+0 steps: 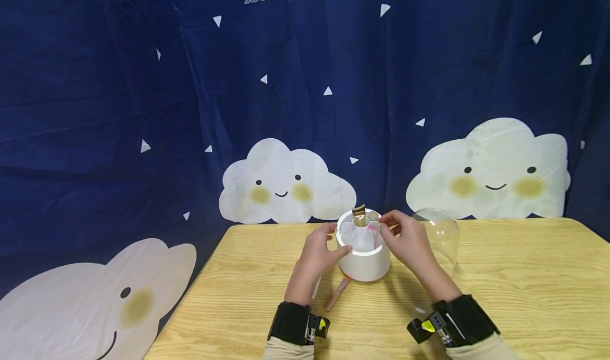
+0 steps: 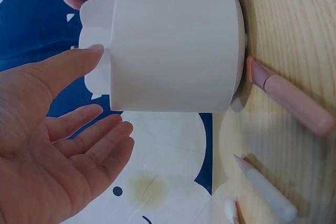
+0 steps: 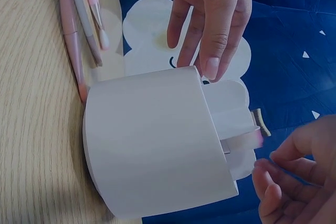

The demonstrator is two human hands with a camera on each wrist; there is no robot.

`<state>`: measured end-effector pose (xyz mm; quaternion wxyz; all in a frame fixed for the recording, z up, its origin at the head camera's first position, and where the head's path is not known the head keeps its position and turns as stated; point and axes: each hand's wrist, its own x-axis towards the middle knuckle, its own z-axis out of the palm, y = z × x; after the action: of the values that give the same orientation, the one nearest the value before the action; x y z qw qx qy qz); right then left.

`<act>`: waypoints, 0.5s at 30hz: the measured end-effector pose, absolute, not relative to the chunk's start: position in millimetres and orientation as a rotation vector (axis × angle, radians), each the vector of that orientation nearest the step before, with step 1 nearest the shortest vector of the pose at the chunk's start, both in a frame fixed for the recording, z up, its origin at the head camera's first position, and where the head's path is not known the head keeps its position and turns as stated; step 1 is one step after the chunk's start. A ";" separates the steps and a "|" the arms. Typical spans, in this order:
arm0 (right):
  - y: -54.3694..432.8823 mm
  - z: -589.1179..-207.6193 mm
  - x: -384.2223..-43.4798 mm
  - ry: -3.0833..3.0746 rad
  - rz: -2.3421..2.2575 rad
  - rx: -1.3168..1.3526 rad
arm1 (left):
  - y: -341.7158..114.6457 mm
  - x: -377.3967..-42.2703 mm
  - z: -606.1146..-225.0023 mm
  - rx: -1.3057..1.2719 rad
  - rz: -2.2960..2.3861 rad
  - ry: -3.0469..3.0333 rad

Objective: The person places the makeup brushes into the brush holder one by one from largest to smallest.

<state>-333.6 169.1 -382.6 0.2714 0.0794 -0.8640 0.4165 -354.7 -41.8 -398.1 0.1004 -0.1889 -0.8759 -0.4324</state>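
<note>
A white round organizer [image 1: 364, 267] stands on the table, with inner dividers and a gold ornament [image 1: 359, 216] rising from its middle. My left hand [image 1: 320, 251] is at its left side, thumb at the upper rim and fingers loosely spread. My right hand [image 1: 407, 241] is at the right of the opening, fingertips bent near the compartment edge. In the right wrist view a pinkish item [image 3: 256, 139] shows above the rim beside the right fingertips [image 3: 265, 174]; nothing is visible between them. A round beige item [image 1: 373, 216] sits in the back compartment.
Close to the organizer's base lies a pink makeup brush [image 2: 296, 103]. Beside it are a white-handled tool [image 2: 268, 192] and a pink brush with a white tip [image 3: 103, 39]. A clear dome cover [image 1: 443, 238] stands behind the right hand. A blue cloud-patterned curtain [image 1: 305, 111] hangs behind the table.
</note>
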 end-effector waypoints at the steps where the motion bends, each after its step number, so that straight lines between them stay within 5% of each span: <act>1: 169.0 -382.4 -333.8 -2.325 1.123 0.208 | -42.5 -354.3 -397.0 -0.555 -1.276 -2.592; 15: 169.3 -382.9 -334.5 -2.294 1.121 0.179 | -62.2 -355.9 -390.4 -0.508 -1.311 -2.589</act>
<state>-334.5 169.3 -382.9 0.2868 0.0672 -0.8586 0.4195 -355.9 -62.2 -390.4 0.0978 -0.1716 -0.8746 -0.4429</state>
